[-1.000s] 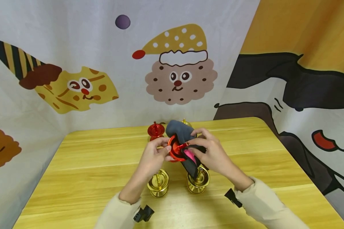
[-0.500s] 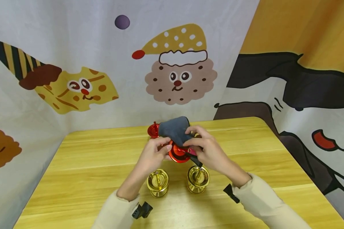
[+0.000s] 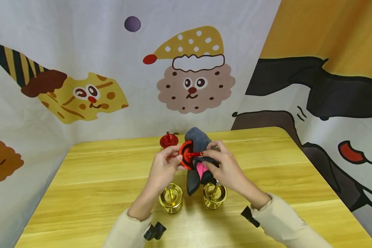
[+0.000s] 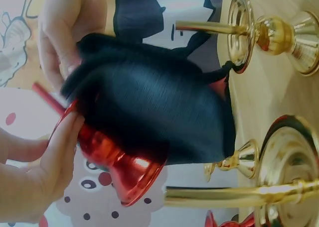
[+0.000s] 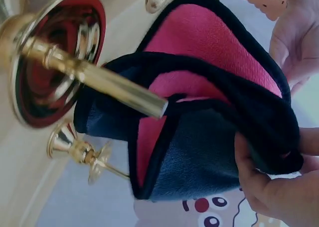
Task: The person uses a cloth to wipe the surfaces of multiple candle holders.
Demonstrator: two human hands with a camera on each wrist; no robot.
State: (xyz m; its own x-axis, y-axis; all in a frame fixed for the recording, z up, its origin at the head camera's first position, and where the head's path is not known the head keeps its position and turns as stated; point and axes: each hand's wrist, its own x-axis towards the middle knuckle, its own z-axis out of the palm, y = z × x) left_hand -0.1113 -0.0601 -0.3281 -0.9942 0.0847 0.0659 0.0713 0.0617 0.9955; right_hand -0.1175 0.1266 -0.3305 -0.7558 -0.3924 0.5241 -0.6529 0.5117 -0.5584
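Note:
My left hand pinches the dish rim of a shiny red metal candle holder, tilted in the air with its thin centre post pointing right. In the left wrist view the flared red base shows below the fingers. My right hand holds a grey cloth with black trim and a pink inner side, bunched against the right part of the dish. The right wrist view has the cloth's pink lining folded open, with fingers gripping its edge. Part of the dish is hidden behind the cloth.
Two gold candle holders stand on the wooden table below my hands, one left and one right. A red candle holder stands at the back. Another gold candle holder appears behind in the left wrist view.
The cloth has swung from the far left side of the dish to its right, its pink side showing again. The held candle holder has risen slightly and tipped rightward.

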